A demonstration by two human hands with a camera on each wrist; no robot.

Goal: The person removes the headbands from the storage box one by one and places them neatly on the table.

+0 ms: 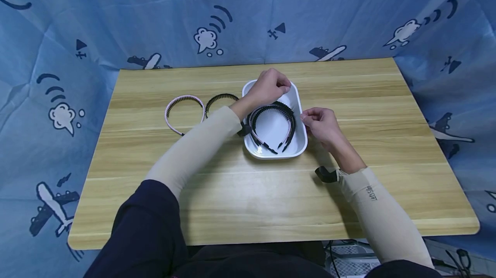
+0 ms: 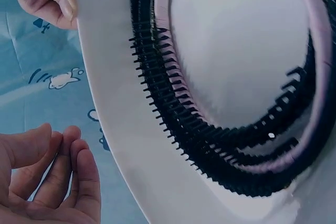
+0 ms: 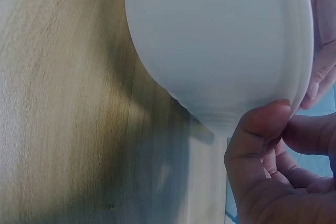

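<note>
A white plastic tray holds several toothed headbands, mostly black, nested in one ring. Among them the left wrist view shows a pink headband. My right hand pinches the tray's right rim between thumb and index finger; the right wrist view shows this grip close up beside the tray's side. My left hand hovers over the far end of the tray, past the headbands. Its fingers bend loosely with nothing between them.
Left of the tray, a pink headband with dark teeth lies on the wooden table. Next to it is a black headband, partly hidden by my left forearm. A blue patterned curtain hangs behind the table.
</note>
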